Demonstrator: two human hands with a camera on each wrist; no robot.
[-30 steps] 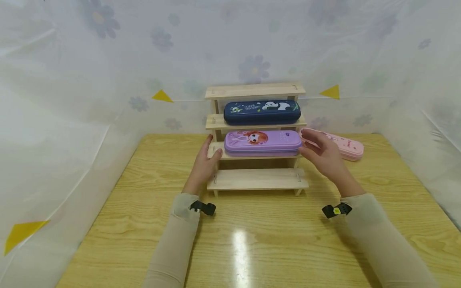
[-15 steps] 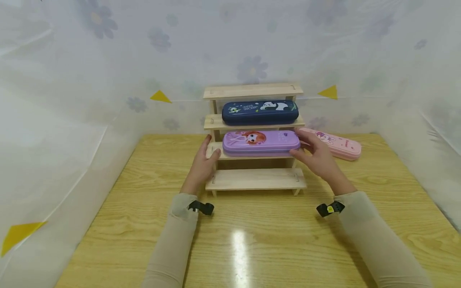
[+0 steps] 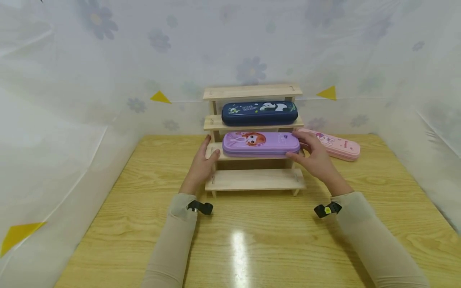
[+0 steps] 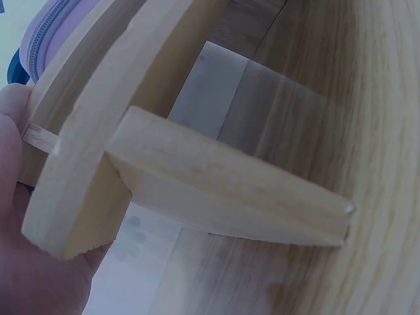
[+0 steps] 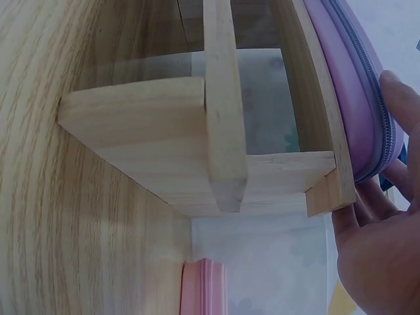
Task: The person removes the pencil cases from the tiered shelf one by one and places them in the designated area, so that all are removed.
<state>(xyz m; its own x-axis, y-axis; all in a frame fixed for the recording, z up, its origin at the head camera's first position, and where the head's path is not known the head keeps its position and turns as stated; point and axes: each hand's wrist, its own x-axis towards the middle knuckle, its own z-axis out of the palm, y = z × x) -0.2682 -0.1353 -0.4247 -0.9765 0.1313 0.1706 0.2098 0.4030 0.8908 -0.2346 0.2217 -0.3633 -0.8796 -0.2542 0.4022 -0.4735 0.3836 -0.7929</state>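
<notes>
A purple pencil case (image 3: 271,146) with a red-haired doll picture lies lengthwise on the second step of a wooden step rack (image 3: 255,179). My right hand (image 3: 317,162) holds its right end, thumb at the front and fingers behind. The zipper side of this purple pencil case (image 5: 357,98) shows beside the fingers in the right wrist view. At the rack's left end, my left hand (image 3: 202,166) touches the wood with extended fingers and thumb. One step higher lies a navy pencil case (image 3: 259,114) with pandas.
A pink pencil case (image 3: 338,147) with a rabbit lies on the wood-grain table (image 3: 144,232), right of the rack. White flowered sheeting (image 3: 194,48) surrounds the table at the back and sides. The rack's top and bottom steps bear nothing.
My right hand has moved left and closed on the right end of the purple pencil case, its thumb now farther along the front. My left hand stays at the rack's left end.
</notes>
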